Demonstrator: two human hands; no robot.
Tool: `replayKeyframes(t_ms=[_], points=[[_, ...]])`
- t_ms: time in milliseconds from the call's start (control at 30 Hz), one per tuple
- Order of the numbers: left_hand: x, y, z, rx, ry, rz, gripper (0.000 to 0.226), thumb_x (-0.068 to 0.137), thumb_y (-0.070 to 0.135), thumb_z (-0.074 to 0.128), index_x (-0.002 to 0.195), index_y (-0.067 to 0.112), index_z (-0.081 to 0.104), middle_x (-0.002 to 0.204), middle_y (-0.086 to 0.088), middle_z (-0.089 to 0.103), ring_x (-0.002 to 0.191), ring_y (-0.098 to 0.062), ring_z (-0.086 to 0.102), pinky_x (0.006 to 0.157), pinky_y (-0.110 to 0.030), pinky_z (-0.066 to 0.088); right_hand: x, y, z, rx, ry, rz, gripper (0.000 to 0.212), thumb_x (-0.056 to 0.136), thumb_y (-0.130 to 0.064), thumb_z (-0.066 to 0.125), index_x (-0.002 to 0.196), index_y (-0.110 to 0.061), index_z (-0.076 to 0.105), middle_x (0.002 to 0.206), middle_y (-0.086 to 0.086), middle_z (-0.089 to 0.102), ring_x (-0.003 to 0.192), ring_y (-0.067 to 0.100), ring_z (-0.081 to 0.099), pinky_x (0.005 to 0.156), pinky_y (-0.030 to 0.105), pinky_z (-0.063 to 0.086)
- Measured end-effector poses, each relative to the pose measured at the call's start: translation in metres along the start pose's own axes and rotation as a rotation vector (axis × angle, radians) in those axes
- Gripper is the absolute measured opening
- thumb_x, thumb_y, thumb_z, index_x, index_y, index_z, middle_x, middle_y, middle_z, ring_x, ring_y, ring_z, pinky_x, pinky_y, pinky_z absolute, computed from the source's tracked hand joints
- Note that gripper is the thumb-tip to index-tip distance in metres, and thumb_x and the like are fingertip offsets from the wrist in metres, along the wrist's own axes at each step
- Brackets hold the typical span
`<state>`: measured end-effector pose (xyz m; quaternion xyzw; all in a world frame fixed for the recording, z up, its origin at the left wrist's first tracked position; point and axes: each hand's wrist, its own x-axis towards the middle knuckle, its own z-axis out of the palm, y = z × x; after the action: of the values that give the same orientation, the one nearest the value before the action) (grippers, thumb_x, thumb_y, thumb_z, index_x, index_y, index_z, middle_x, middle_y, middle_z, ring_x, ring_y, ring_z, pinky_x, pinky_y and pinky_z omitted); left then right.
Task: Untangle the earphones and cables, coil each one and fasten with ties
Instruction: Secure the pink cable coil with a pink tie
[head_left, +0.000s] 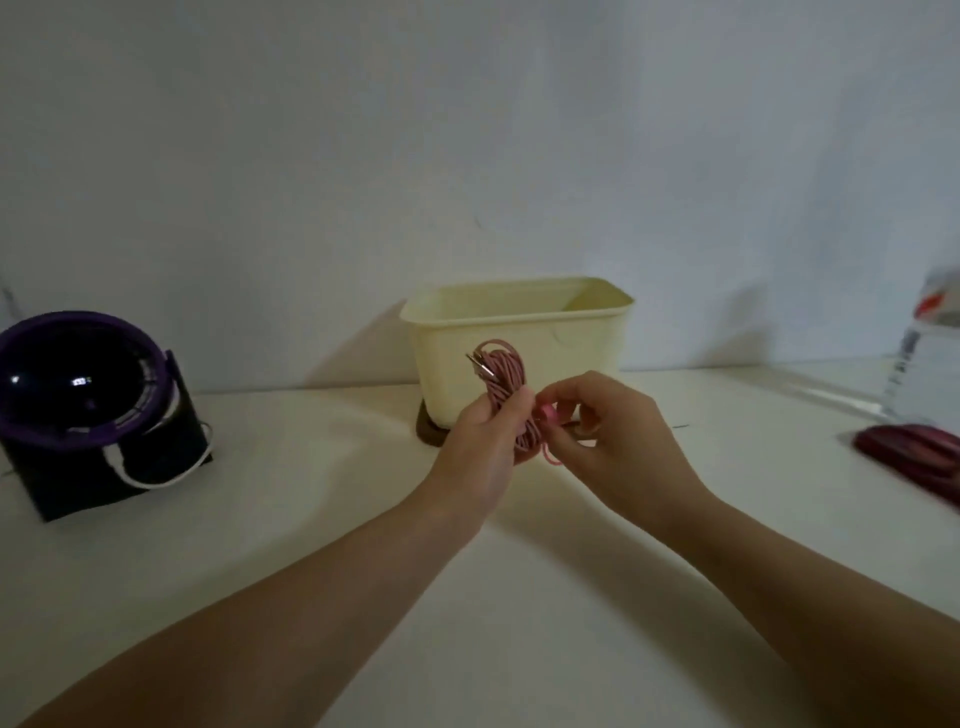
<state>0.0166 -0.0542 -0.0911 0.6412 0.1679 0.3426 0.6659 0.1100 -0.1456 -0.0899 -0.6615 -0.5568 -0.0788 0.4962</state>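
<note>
The left hand (480, 447) is curled round a pink cable (503, 382), gripping the lower half of a long, narrow coil of many thin loops held upright above the middle of the table (311, 519). The cable looks braided or ribbed. Two slim metal plugs (477, 364) stick out side by side at the coil's upper left.

The right hand (618, 441), just right of the coil, pinches a small rounded pink piece (546, 414) between thumb and fingertips, right against the coil's side. Blur hides whether it is a tie or part of the cable. A short pink loop hangs below it.

Behind the hands, near the wall, stands a cream tub (571, 343), smooth plastic, rectangular with rounded corners and open at the top. It sits on a dark brown mat (428, 435) that shows at its lower left corner.

Far left is a round purple-rimmed device (78, 379) with a glossy dark face, tilted back on a black block base, a white cord (140, 480) looping at its foot. At the right edge lies a flat, dark red object (914, 452), and beyond it stands a clear plastic bottle (930, 364), both blurred.

The table is smooth and white.
</note>
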Motion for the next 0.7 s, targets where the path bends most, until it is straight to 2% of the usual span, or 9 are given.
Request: replayKeyframes(t_ms=[100, 167, 267, 400, 533, 700], points=[[0.006, -0.012, 0.015, -0.064, 0.013, -0.007, 0.024, 0.100, 0.018, 0.042, 0.101, 0.006, 0.063, 0.097, -0.013, 0.070, 0.088, -0.018, 0.068, 0.072, -0.026, 0.054, -0.003, 0.017, -0.002, 0.006, 0.032, 0.029, 0.015, 0.083, -0.007, 0.067, 0.096, -0.014, 0.070, 0.083, -0.001, 0.065, 0.073, 0.008, 0.062, 0.070, 0.015, 0.051], [0.008, -0.022, 0.018, -0.114, 0.037, -0.016, 0.023, 0.099, 0.017, 0.043, 0.101, 0.006, 0.063, 0.094, -0.011, 0.070, 0.086, -0.016, 0.068, 0.071, -0.028, 0.054, -0.004, 0.025, 0.000, 0.036, 0.039, 0.061, 0.013, 0.084, -0.010, 0.068, 0.096, -0.015, 0.071, 0.084, -0.003, 0.065, 0.071, 0.004, 0.061, 0.068, 0.013, 0.048], [0.009, -0.031, 0.015, -0.147, 0.053, -0.025, 0.022, 0.098, 0.017, 0.045, 0.097, 0.008, 0.064, 0.096, -0.013, 0.070, 0.087, -0.018, 0.067, 0.073, -0.033, 0.053, -0.006, 0.031, 0.007, 0.076, 0.035, 0.109, 0.013, 0.083, -0.011, 0.069, 0.094, -0.017, 0.072, 0.085, -0.005, 0.068, 0.071, 0.000, 0.058, 0.064, 0.011, 0.046], [0.007, -0.035, 0.010, -0.129, 0.099, -0.007, 0.023, 0.098, 0.018, 0.045, 0.103, 0.007, 0.064, 0.099, -0.013, 0.070, 0.092, -0.021, 0.068, 0.078, -0.037, 0.054, -0.006, 0.030, 0.011, 0.094, 0.009, 0.133, 0.014, 0.082, -0.012, 0.071, 0.094, -0.016, 0.073, 0.080, -0.012, 0.067, 0.067, 0.008, 0.060, 0.062, 0.014, 0.048], [0.002, -0.037, 0.013, -0.062, 0.107, 0.035, 0.023, 0.099, 0.017, 0.043, 0.104, 0.007, 0.063, 0.103, -0.015, 0.069, 0.097, -0.023, 0.068, 0.085, -0.041, 0.054, -0.008, 0.030, 0.011, 0.134, 0.016, 0.160, 0.011, 0.080, -0.011, 0.073, 0.090, -0.016, 0.073, 0.072, -0.015, 0.066, 0.062, 0.010, 0.062, 0.058, 0.011, 0.045], [-0.004, -0.036, 0.016, -0.009, 0.104, 0.108, 0.020, 0.099, 0.017, 0.043, 0.101, 0.011, 0.062, 0.099, -0.008, 0.070, 0.093, -0.014, 0.069, 0.086, -0.035, 0.054, -0.009, 0.028, 0.012, 0.164, 0.062, 0.179, 0.007, 0.079, -0.013, 0.075, 0.085, -0.017, 0.071, 0.070, -0.011, 0.070, 0.062, 0.011, 0.064, 0.064, 0.023, 0.053]])
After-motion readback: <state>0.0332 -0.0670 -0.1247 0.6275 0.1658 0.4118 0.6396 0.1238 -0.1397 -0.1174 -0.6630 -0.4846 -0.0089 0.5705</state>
